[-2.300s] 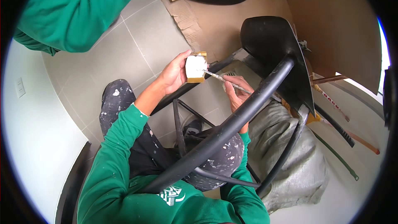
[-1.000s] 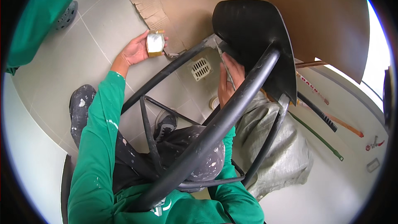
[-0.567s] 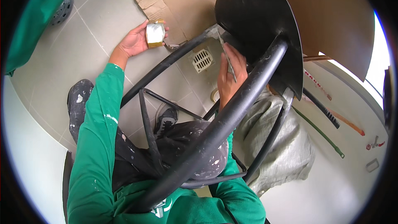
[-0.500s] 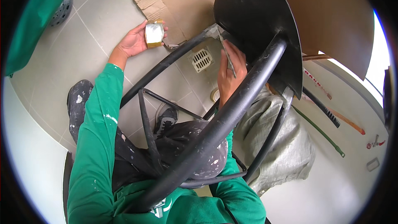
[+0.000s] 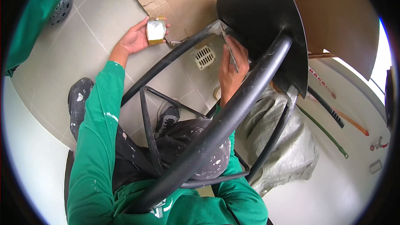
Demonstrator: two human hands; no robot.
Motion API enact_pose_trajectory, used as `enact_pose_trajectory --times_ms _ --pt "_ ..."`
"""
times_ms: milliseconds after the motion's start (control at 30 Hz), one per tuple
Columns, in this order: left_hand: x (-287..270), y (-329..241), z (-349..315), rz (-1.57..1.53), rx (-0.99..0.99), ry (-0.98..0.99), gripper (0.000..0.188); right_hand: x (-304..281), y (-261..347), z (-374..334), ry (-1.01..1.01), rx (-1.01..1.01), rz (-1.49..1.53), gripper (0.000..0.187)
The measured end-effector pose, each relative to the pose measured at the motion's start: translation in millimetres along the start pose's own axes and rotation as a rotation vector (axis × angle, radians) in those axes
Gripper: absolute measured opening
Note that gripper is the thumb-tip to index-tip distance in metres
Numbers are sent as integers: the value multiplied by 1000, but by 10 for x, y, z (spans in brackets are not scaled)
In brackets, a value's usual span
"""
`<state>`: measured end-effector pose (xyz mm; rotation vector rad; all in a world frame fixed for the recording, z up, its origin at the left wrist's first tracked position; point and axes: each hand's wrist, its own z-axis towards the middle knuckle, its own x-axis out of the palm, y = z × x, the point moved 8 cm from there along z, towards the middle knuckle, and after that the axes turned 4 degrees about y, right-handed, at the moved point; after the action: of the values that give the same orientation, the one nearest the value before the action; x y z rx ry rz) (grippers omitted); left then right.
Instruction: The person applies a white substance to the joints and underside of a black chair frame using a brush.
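A black stool lies tipped across my lap, its seat (image 5: 256, 16) at the upper right and its legs (image 5: 177, 54) running toward me. My left hand (image 5: 132, 41) holds a small squarish piece (image 5: 156, 31) with a whitish smooth face and yellow-brown ends, fingers curled behind it. Behind the thick front leg, my right hand (image 5: 231, 73) pinches a thin, flat grey tool (image 5: 231, 54). The tool's far end touches or nearly touches a rough grey patch (image 5: 215, 27) where a leg meets the seat.
A floor drain grate (image 5: 204, 57) lies between my hands. Cardboard (image 5: 187, 4) covers the floor ahead. To the right are a grey-white woven sack (image 5: 283, 141), a green rod (image 5: 323, 131) and an orange-handled stick (image 5: 354, 123). Another person's green garment (image 5: 33, 21) shows upper left.
The stool seat and things at the right sit slightly farther right in the picture. Both hands keep their grips, and the tool stays by the grey patch.
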<state>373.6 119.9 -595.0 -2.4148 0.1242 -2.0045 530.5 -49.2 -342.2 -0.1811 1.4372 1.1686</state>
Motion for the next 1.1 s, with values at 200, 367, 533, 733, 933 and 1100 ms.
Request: enact_pose_trajectory --times_ms 200,367,533,733,933,1100 --pt "17 -15 4 3 -10 -17 68 0 30 5 58 -18 -31 24" --pt "24 -18 -8 17 -6 22 68 -12 33 46 8 11 -28 25" --pt "9 -4 -3 38 -11 -6 67 14 27 -30 69 -23 -24 25" --pt "25 -6 -3 32 -17 -4 67 -21 120 -135 92 -39 -66 27" --pt "19 0 -2 26 -18 -7 67 -14 118 -143 75 -26 -47 26" --pt "-27 10 -11 19 -12 -31 67 -44 142 -180 69 40 -42 25"
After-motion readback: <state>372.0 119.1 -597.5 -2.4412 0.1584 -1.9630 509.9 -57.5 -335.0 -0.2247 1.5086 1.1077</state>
